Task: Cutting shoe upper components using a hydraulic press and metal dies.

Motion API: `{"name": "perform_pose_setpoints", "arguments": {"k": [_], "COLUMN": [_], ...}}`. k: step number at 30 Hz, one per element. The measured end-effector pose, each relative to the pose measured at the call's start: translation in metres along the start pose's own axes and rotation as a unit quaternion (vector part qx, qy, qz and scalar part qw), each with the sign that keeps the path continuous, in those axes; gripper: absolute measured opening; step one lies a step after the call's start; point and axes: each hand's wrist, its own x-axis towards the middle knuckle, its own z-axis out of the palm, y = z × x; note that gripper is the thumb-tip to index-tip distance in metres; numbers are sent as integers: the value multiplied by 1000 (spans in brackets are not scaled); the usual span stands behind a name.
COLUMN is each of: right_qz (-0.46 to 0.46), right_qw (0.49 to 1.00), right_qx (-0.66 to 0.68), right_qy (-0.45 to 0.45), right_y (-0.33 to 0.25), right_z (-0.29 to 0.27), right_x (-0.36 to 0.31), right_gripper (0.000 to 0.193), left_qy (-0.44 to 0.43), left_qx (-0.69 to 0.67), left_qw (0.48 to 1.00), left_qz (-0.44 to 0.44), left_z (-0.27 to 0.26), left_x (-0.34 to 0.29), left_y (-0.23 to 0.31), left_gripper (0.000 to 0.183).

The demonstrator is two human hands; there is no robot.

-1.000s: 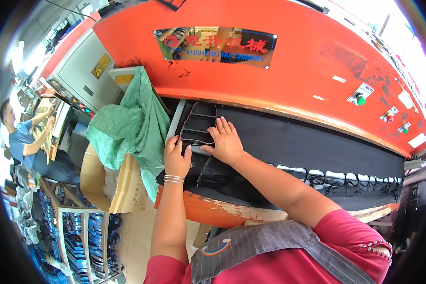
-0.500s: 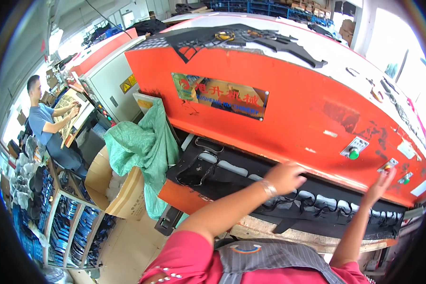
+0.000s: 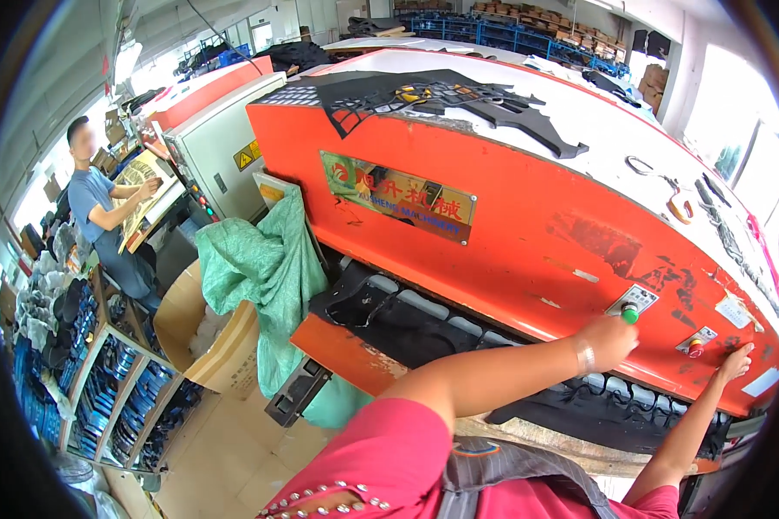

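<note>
Green button point(image 3: 630, 313) at my left knuckles, right hand farther along

From my head camera, the button sat on the right part of the orange machine's point(image 3: 519, 233) front. My left hand point(image 3: 608, 344) was just beneath it, back toward me and fingers curled in; its fingertips were hidden, so I could not tell whether it pressed or gripped. My right hand point(image 3: 736, 363) lay against the same front, just right of the red knob point(image 3: 695, 349), fingers loosely bent; what lay under it I could not tell.

A second earlier both hands had been on a black-rimmed frame at the left end of the black sheet point(image 3: 411, 333); that frame no longer showed. Half a second earlier my left hand had hung over the sheet, well short of the button, and my right had been at the red knob.

The machine's lower edge ran close above the sheet, leaving a narrow slot. My left forearm crossed above the sheet. Green cloth point(image 3: 260, 259) hung just beside its left end, near the carton point(image 3: 225, 355). Tiled floor point(image 3: 234, 441) stretched below, and a co-worker point(image 3: 99, 203) stood well apart, far left.
</note>
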Motion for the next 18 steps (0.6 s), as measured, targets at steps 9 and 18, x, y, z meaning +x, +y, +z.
{"name": "perform_pose_setpoints", "arguments": {"k": [9, 18], "right_qz": [-136, -408], "right_qw": [937, 579], "right_qx": [306, 587], "right_qy": [-95, -392], "right_y": [-147, -372], "right_z": [-102, -206], "right_x": [-80, -469], "right_gripper": [54, 14], "left_qy": [-130, 4], "left_qx": [35, 187], "left_qw": [946, 940], "left_qz": [-295, -286], "left_z": [-33, -17], "left_x": [-252, -282], "left_y": [-22, -12], "left_gripper": [32, 31]}}
